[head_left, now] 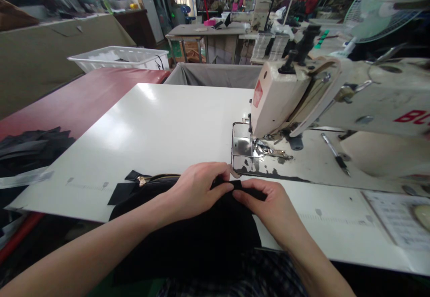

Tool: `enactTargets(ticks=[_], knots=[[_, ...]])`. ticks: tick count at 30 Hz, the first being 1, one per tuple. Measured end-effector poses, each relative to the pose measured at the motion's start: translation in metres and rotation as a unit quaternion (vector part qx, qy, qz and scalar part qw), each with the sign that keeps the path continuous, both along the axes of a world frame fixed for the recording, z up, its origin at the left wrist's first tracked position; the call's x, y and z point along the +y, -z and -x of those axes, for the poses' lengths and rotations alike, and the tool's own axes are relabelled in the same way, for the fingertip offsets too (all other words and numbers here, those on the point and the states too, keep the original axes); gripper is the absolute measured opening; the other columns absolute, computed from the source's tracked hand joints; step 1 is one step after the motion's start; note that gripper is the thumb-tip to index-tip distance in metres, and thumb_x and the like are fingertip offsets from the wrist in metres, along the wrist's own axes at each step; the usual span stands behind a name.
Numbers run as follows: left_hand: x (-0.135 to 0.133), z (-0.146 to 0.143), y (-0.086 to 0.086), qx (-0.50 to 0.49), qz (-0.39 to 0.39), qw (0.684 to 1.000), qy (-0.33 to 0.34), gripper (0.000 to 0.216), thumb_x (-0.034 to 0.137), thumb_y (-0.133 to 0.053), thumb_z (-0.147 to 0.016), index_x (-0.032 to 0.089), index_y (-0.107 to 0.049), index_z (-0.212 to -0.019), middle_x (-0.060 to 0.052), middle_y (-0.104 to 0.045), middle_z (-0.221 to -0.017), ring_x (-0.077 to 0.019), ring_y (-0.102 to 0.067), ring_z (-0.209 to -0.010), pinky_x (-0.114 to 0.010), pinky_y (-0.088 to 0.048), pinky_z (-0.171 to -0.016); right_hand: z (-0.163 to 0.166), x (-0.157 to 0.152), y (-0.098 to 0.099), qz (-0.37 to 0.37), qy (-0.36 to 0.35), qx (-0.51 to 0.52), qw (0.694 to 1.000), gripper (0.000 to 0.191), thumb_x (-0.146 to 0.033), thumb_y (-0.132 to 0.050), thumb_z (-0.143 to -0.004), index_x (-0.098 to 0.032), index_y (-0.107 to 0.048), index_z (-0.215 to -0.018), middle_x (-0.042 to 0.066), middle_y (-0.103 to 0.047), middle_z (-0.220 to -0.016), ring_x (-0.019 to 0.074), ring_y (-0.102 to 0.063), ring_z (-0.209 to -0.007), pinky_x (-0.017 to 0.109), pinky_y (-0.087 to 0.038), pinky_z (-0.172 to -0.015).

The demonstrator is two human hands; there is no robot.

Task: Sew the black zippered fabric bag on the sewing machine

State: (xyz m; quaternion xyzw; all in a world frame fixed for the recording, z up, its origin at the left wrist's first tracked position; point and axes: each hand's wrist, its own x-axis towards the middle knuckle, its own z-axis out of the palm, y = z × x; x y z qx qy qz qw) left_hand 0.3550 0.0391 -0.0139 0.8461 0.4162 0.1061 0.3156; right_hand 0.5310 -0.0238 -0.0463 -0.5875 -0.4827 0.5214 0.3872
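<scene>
A black fabric piece [201, 230] hangs over the front edge of the white sewing table, partly across my lap. Along its upper left edge runs a zipper [164, 177] with a gold-coloured pull [142, 181]. My left hand [203, 185] pinches the fabric's top edge between thumb and fingers. Close beside it, my right hand [262, 195] pinches the same edge at a small black strip or fold [237, 183]. Both hands are just in front of the sewing machine's needle plate [242, 147], and the fabric is apart from the presser foot [268, 150].
The sewing machine [282, 91] stands at the right, with a pen [336, 154] on its bed. Black fabric pieces [33, 147] lie at the left by a red surface [97, 91]. Behind are a white basket [117, 55], a grey bin [215, 75] and a fan [379, 8].
</scene>
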Motion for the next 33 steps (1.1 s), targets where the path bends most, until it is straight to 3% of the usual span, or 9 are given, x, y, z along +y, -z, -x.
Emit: enactTargets(ticks=[3,6,10,12,14,16,19,26,33], knots=[[0.028,-0.005,0.004,-0.017,0.017,0.999,0.048,0.01,0.026,-0.059,-0.083,0.017,-0.06,-0.079,0.003,-0.06,-0.073,-0.0112,-0.05,-0.065,-0.022,-0.036,-0.061,0.001,0.008,0.008,-0.029,0.023,0.035,0.999,0.02,-0.034,-0.072,-0.075,-0.022,-0.073,-0.09,0.002,-0.072,-0.09,0.0223,-0.063,-0.086,0.036,-0.046,-0.081],[0.067,-0.023,0.016,-0.018,0.013,0.992,0.126,0.01,0.026,-0.063,-0.081,0.016,-0.064,-0.08,0.002,-0.062,-0.074,-0.0113,-0.053,-0.07,-0.021,-0.038,-0.065,-0.01,0.02,0.018,-0.041,0.057,0.054,0.996,0.042,-0.032,-0.073,-0.073,-0.023,-0.064,-0.113,0.002,-0.071,-0.094,0.0203,-0.065,-0.081,0.034,-0.049,-0.076],[0.098,-0.061,0.035,0.043,0.0,0.992,0.121,0.012,0.029,-0.068,-0.077,0.016,-0.067,-0.078,0.002,-0.062,-0.072,-0.0119,-0.052,-0.066,-0.022,-0.036,-0.061,-0.041,0.035,0.026,-0.038,0.084,-0.123,0.988,0.057,-0.03,-0.072,-0.074,-0.022,-0.054,-0.127,-0.001,-0.065,-0.067,0.0201,-0.06,-0.058,0.034,-0.05,-0.059],[0.1,-0.076,0.04,0.053,-0.005,0.994,0.096,0.012,0.028,-0.068,-0.076,0.017,-0.067,-0.078,0.001,-0.061,-0.071,-0.0128,-0.052,-0.066,-0.022,-0.034,-0.058,-0.057,0.037,0.025,-0.114,0.065,-0.264,0.956,0.049,-0.027,-0.069,-0.076,-0.02,-0.058,-0.123,0.004,-0.067,-0.077,0.0245,-0.063,-0.068,0.039,-0.052,-0.064],[0.1,-0.085,0.041,0.063,-0.006,0.995,0.075,0.012,0.029,-0.068,-0.074,0.018,-0.068,-0.078,0.0,-0.061,-0.07,-0.0141,-0.053,-0.066,-0.023,-0.034,-0.057,-0.067,0.036,0.024,-0.23,0.001,-0.384,0.894,0.038,-0.023,-0.064,-0.081,-0.017,-0.062,-0.119,0.012,-0.066,-0.1,0.0301,-0.062,-0.091,0.047,-0.052,-0.077],[0.1,-0.088,0.041,0.072,-0.002,0.995,0.063,0.012,0.029,-0.069,-0.072,0.019,-0.068,-0.076,0.0,-0.061,-0.07,-0.0151,-0.054,-0.067,-0.023,-0.034,-0.057,-0.072,0.034,0.025,-0.316,-0.095,-0.441,0.835,0.033,-0.019,-0.057,-0.086,-0.014,-0.061,-0.119,0.015,-0.061,-0.118,0.0317,-0.055,-0.11,0.051,-0.048,-0.093],[0.104,-0.091,0.04,0.08,-0.001,0.996,0.048,0.011,0.029,-0.068,-0.07,0.019,-0.069,-0.074,0.0,-0.063,-0.072,-0.0168,-0.056,-0.07,-0.024,-0.035,-0.059,-0.074,0.032,0.029,-0.339,-0.191,-0.458,0.799,0.036,-0.016,-0.049,-0.091,-0.008,-0.055,-0.126,0.016,-0.056,-0.13,0.029,-0.048,-0.122,0.05,-0.041,-0.106],[0.117,-0.099,0.043,0.094,0.008,0.995,0.03,0.007,0.026,-0.065,-0.065,0.019,-0.066,-0.066,0.001,-0.062,-0.066,-0.0165,-0.056,-0.066,-0.025,-0.035,-0.058,-0.074,0.035,0.033,-0.305,-0.19,-0.465,0.809,0.042,-0.018,-0.045,-0.091,-0.007,-0.051,-0.131,0.017,-0.046,-0.14,0.0293,-0.039,-0.131,0.05,-0.037,-0.111],[0.108,-0.096,0.045,0.077,-0.015,0.997,0.01,0.011,0.027,-0.06,-0.068,0.018,-0.065,-0.07,-0.002,-0.065,-0.073,-0.0187,-0.059,-0.072,-0.027,-0.041,-0.063,-0.07,0.036,0.029,-0.284,-0.186,-0.45,0.826,0.049,-0.015,-0.049,-0.083,-0.007,-0.051,-0.132,0.015,-0.042,-0.143,0.0296,-0.037,-0.131,0.049,-0.036,-0.112]])
